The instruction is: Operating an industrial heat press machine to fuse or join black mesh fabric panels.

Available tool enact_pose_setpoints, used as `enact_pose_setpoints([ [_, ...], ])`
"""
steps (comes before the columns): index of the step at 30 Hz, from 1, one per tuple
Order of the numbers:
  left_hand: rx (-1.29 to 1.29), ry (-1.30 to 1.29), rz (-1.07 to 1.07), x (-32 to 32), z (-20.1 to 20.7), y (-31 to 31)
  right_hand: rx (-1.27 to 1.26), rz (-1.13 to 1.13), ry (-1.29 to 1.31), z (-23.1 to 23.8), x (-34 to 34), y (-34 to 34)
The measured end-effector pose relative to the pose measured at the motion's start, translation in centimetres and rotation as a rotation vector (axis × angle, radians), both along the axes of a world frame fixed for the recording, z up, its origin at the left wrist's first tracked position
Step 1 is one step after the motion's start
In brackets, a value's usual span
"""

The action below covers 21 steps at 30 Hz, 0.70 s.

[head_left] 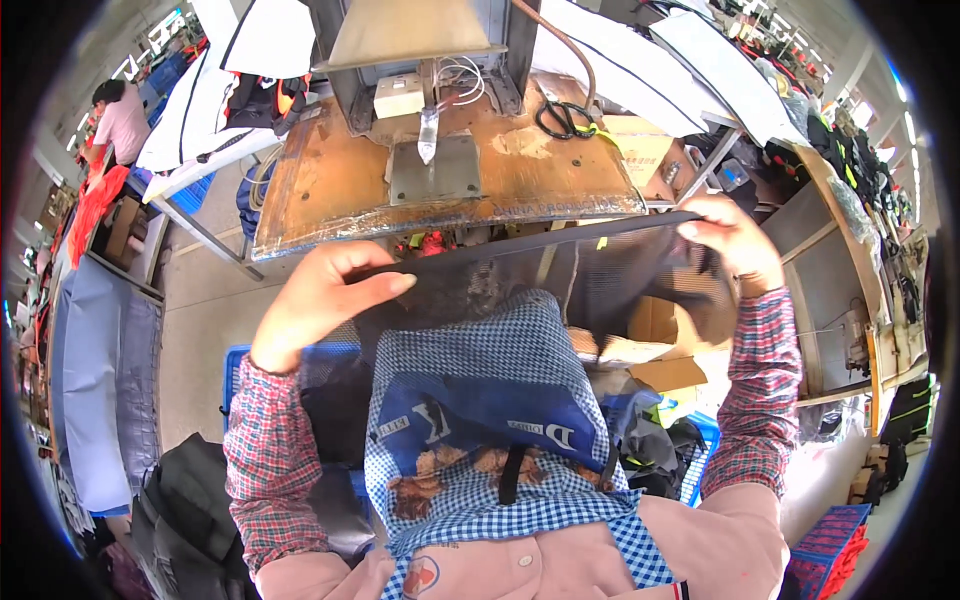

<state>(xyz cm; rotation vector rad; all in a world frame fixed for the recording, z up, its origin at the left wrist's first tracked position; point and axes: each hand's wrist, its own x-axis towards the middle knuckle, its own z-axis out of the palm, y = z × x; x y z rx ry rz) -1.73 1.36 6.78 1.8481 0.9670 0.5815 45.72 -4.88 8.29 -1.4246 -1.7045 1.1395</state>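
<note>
A piece of black mesh fabric (625,265) with a solid dark band along its upper edge is stretched between my hands. My left hand (320,295) pinches the band's left end between thumb and fingers. The band's right end, a little higher, is gripped in my right hand (735,240). Sheer mesh hangs from the band in front of my blue checked apron (465,345), and things show through it. Just beyond the fabric stands a worn wooden worktable (330,180) with a machine whose narrow clear-tipped part (428,137) points down over a grey metal plate (435,170).
Black-handled scissors (563,120) lie at the table's back right. Cardboard boxes (668,375) and a blue crate (705,460) of dark cloth sit below, to the right. Dark fabric (190,505) is heaped at lower left. Another person (120,120) stands at far left.
</note>
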Motion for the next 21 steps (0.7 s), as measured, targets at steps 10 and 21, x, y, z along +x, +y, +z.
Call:
enact_pose_setpoints([
  [10,-0.051,0.125,0.12,-8.4,-1.3,7.9,0.14,0.001,-0.109,-6.9,-8.4,9.3],
  [21,0.03,0.209,0.13,-12.0,-5.2,20.5,0.51,-0.103,-0.566,-9.9,-12.8,18.3],
])
